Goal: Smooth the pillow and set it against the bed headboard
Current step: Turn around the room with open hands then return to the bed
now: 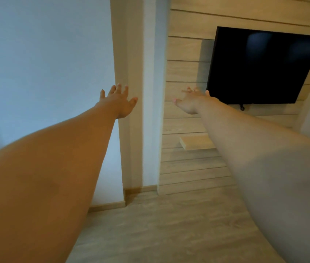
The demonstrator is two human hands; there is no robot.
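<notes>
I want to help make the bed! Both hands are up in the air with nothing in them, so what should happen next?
Probably turn to find the bed: no pillow shows here. The left hand and right hand are open and empty, stretched toward a wall with a television.

Wood-grain plank floor (169,230) seen, bare where visible. Small wooden shelf (195,142) mounted on slatted wall panel (188,164), top unseen.

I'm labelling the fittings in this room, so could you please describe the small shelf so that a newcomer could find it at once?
Start at the black television mounted on the slatted wooden wall panel. Look below its lower left corner, past the outstretched right hand, to the small shelf. It is the only piece that juts out from the flat slats, a short pale wooden slab with nothing visible on it.
</notes>
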